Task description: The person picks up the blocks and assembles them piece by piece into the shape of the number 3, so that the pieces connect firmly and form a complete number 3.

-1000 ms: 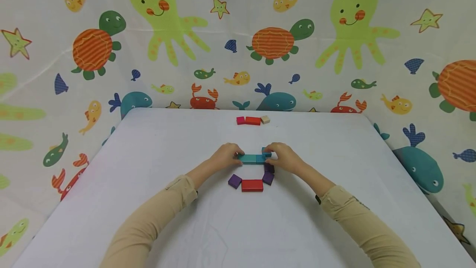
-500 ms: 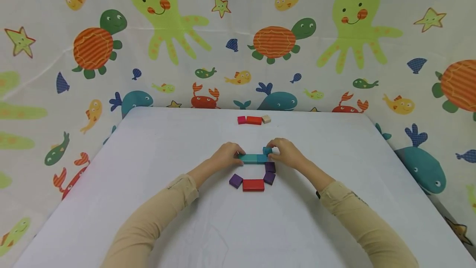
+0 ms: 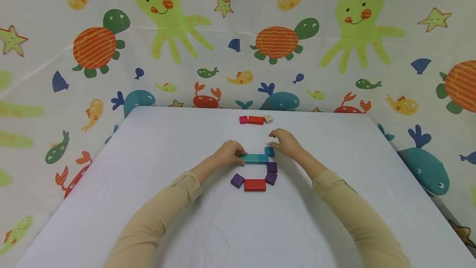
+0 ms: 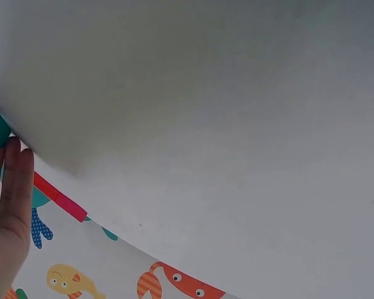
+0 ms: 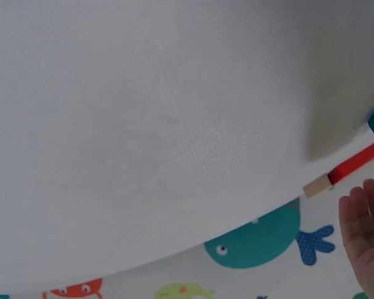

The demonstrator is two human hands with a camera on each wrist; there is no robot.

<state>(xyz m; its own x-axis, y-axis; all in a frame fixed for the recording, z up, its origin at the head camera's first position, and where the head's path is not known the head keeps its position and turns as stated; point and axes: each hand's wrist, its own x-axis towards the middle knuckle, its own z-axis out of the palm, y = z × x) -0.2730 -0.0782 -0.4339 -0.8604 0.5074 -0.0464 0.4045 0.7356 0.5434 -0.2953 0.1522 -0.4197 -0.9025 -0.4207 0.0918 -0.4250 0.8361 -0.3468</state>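
My left hand (image 3: pixel 228 153) holds the left end of a long teal block (image 3: pixel 251 159) between thumb and fingers; the left wrist view shows the hand (image 4: pixel 11 208) at the block's end. A short blue block (image 3: pixel 263 159) adjoins its right end. Behind that sits a blue cube-like block (image 3: pixel 269 151). My right hand (image 3: pixel 285 142) is raised beside this rear block, fingers parted from the thumb with nothing between them. Two purple blocks (image 3: pixel 272 167) run toward me from the right end. A red block (image 3: pixel 254 185) and a tilted purple block (image 3: pixel 237 180) lie nearest me.
Farther back on the white table (image 3: pixel 178 131) stand a pink block (image 3: pixel 243 120), a long red block (image 3: pixel 255 120) and a pale wooden block (image 3: pixel 268 119) in a row. A curtain (image 3: pixel 230 24) printed with sea animals hangs behind and beside the table.
My right hand has let go of the rear blue block, its fingers lifting up and away toward the back. That block now sits behind the short blue one. My left hand stays at the teal block.
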